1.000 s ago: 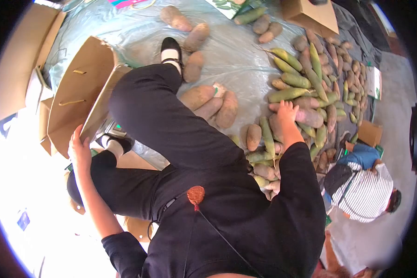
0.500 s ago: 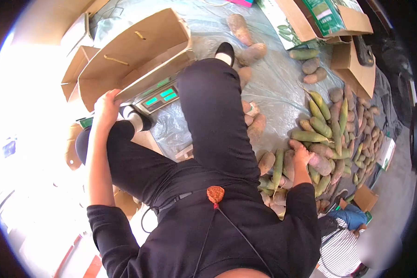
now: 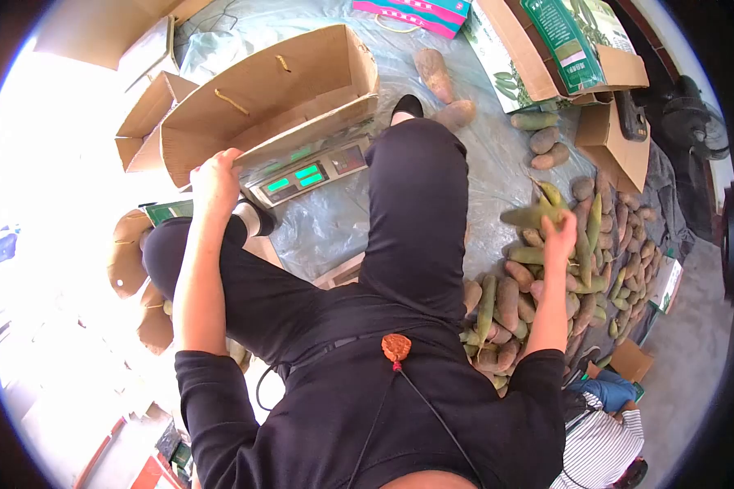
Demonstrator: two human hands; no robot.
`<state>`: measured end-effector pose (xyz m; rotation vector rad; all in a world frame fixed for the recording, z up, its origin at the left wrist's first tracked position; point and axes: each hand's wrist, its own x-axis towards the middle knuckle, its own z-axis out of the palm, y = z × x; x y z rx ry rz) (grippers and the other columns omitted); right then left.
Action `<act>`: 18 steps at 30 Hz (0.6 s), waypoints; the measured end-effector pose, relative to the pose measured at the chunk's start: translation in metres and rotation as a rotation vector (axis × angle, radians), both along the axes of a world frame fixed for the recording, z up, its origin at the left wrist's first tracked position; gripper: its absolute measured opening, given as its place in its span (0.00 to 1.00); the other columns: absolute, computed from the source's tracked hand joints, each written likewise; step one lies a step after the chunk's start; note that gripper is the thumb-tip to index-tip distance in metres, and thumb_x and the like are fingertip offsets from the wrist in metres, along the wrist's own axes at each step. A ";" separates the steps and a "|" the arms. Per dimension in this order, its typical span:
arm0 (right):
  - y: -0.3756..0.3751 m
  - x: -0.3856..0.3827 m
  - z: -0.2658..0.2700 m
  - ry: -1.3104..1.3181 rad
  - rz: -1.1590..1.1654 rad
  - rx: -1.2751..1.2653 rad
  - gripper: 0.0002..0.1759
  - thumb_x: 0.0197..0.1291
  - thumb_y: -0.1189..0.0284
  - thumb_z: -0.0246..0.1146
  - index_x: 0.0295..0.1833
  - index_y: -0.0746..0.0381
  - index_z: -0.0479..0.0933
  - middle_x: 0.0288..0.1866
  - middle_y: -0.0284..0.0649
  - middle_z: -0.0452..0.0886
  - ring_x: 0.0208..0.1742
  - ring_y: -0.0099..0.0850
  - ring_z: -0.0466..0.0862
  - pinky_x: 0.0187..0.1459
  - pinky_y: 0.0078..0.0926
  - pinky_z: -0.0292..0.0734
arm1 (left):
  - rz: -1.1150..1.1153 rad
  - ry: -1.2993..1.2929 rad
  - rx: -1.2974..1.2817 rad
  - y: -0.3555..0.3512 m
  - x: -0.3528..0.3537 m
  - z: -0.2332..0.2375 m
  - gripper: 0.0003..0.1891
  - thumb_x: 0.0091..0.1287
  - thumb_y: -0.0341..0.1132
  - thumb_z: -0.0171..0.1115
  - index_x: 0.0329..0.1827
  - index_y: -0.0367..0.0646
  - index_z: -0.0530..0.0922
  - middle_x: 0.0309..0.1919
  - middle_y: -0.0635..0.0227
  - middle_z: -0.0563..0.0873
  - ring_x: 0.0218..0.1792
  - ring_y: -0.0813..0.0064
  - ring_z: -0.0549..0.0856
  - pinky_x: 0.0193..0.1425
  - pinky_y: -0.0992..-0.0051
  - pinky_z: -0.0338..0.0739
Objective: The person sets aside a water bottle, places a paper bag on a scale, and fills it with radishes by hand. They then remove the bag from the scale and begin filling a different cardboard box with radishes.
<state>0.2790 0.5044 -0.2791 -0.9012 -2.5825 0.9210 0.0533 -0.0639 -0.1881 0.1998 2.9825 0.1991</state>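
My left hand (image 3: 218, 175) is closed over the near rim of an open brown cardboard box (image 3: 212, 122) with yellow cord handles. The box stands on a digital scale (image 3: 302, 179) with lit green displays. At the right, my right hand (image 3: 559, 236) grips a green radish (image 3: 526, 216), slightly blurred, over the edge of the pile. Around that hand lie more green radishes (image 3: 488, 310) and reddish-brown radishes (image 3: 507, 301). The fingertips under the held radish are partly hidden.
Clear plastic sheeting (image 3: 485, 175) covers the floor. Loose reddish radishes (image 3: 432, 73) lie at the back. A green-and-white carton (image 3: 510, 49) and a pink-and-blue box (image 3: 424, 15) stand behind. Another person in a striped shirt (image 3: 599, 448) is at the lower right. My knee (image 3: 420, 163) rises between box and pile.
My right hand has moved forward from a reddish radish in the pile and now holds a green radish. My left hand stays on the box rim. The whole view has shifted slightly.
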 end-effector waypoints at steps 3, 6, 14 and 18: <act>-0.035 -0.077 0.066 0.331 0.135 -0.162 0.20 0.52 0.79 0.66 0.52 0.66 0.72 0.48 0.39 0.77 0.48 0.29 0.77 0.53 0.28 0.71 | -0.011 0.024 0.013 -0.004 0.000 -0.004 0.11 0.58 0.27 0.57 0.44 0.49 0.80 0.40 0.63 0.84 0.47 0.62 0.82 0.52 0.59 0.69; -0.096 -0.145 0.154 0.569 0.329 -0.246 0.19 0.54 0.82 0.63 0.52 0.67 0.71 0.50 0.40 0.77 0.50 0.29 0.77 0.55 0.26 0.71 | -0.013 0.013 -0.044 -0.003 -0.001 -0.003 0.13 0.58 0.26 0.55 0.44 0.50 0.80 0.39 0.64 0.85 0.46 0.63 0.82 0.51 0.60 0.69; -0.242 -0.255 0.228 0.617 0.814 -0.294 0.18 0.54 0.75 0.65 0.52 0.65 0.73 0.46 0.43 0.80 0.47 0.28 0.79 0.49 0.25 0.74 | -0.024 -0.013 -0.042 0.001 0.000 0.003 0.12 0.57 0.26 0.56 0.42 0.50 0.80 0.38 0.66 0.84 0.47 0.64 0.82 0.52 0.60 0.68; -0.324 -0.290 0.169 0.485 0.822 -0.337 0.18 0.42 0.68 0.71 0.39 0.62 0.75 0.36 0.43 0.82 0.37 0.36 0.83 0.38 0.31 0.76 | -0.031 0.005 -0.062 0.001 0.002 0.004 0.12 0.58 0.28 0.57 0.44 0.50 0.79 0.40 0.66 0.84 0.48 0.64 0.81 0.54 0.58 0.68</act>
